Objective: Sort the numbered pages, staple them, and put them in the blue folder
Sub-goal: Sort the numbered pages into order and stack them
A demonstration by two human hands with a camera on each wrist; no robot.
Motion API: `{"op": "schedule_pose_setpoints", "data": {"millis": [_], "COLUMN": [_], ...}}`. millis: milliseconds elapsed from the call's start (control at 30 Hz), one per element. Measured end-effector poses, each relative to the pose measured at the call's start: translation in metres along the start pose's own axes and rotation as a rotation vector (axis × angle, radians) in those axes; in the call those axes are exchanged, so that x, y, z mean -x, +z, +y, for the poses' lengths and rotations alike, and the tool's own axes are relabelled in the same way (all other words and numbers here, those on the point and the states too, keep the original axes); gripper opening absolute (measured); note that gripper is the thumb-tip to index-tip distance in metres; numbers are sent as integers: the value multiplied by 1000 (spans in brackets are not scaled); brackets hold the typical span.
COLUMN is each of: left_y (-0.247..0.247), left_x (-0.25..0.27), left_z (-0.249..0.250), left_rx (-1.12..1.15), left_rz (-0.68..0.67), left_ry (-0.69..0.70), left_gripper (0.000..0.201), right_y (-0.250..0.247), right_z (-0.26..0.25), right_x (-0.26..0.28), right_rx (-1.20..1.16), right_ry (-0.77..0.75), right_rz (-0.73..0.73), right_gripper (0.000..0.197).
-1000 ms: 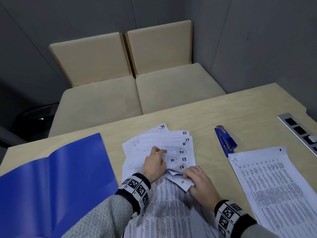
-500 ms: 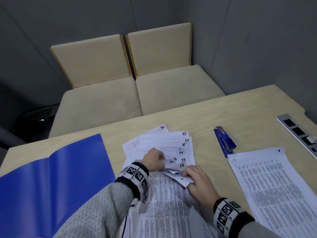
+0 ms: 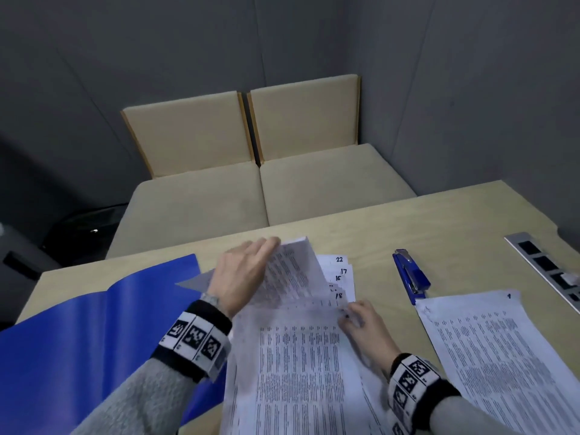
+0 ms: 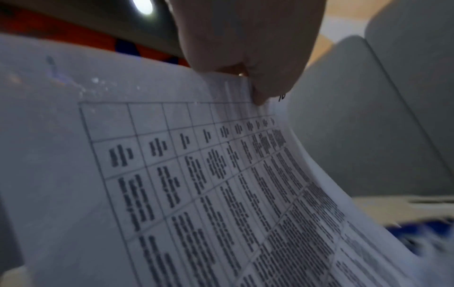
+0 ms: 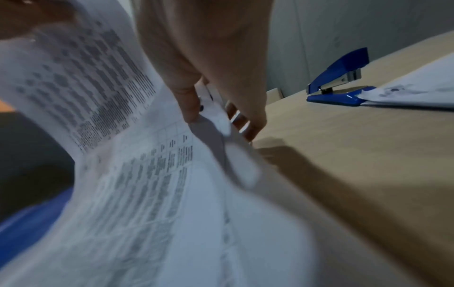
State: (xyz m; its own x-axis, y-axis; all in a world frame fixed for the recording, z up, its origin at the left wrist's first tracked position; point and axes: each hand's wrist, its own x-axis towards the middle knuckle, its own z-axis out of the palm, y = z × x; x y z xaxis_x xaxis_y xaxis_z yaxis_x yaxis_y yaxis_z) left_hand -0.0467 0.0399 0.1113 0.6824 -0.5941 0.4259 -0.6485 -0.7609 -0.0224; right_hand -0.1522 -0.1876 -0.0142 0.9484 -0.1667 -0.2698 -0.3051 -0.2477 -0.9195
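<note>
Dim cool light, motion-blurred wrist views, wide-angle distortion

One blue folder, one stapler, two paper piles, two chairs.

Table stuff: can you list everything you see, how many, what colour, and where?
blue folder: one, blue, open, table's left side
numbered pages: many, white, fanned in the middle
separate page stack: one, white, table's right side
stapler: one, blue, between the two paper piles
table: one, light wood
chairs: two, beige, behind the table
left hand: lifts pages up
right hand: pinches a page corner
</note>
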Motion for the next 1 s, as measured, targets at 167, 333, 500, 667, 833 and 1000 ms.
{"op": "schedule_pose_setpoints", "data": {"millis": [167, 333, 500, 667, 833, 1000], "left_y": [-85, -135, -152, -136, -116, -117], "left_x": [-24, -47, -80, -102, -101, -76], "left_z": [-23, -36, -32, -13, 11, -17], "left_rx": [-29, 144, 398, 518, 586, 780], "left_rz": [282, 490, 295, -60, -227, -403], "left_ry": [-116, -296, -190, -60, -34, -376], "left_gripper": [14, 8, 3, 10, 20, 71], "right_y": [-26, -57, -66, -66, -55, -65], "right_z": [-27, -102, -167, -205, -207, -192], "right_x": [3, 24, 20, 15, 4, -6], "right_rx": [-350, -352, -295, -276, -419, -387], "right_ry": [32, -251, -518, -595, -466, -422], "right_rz": [-40, -124, 13, -2, -133, 109], "right_gripper": [49, 14, 14, 27, 19, 38]}}
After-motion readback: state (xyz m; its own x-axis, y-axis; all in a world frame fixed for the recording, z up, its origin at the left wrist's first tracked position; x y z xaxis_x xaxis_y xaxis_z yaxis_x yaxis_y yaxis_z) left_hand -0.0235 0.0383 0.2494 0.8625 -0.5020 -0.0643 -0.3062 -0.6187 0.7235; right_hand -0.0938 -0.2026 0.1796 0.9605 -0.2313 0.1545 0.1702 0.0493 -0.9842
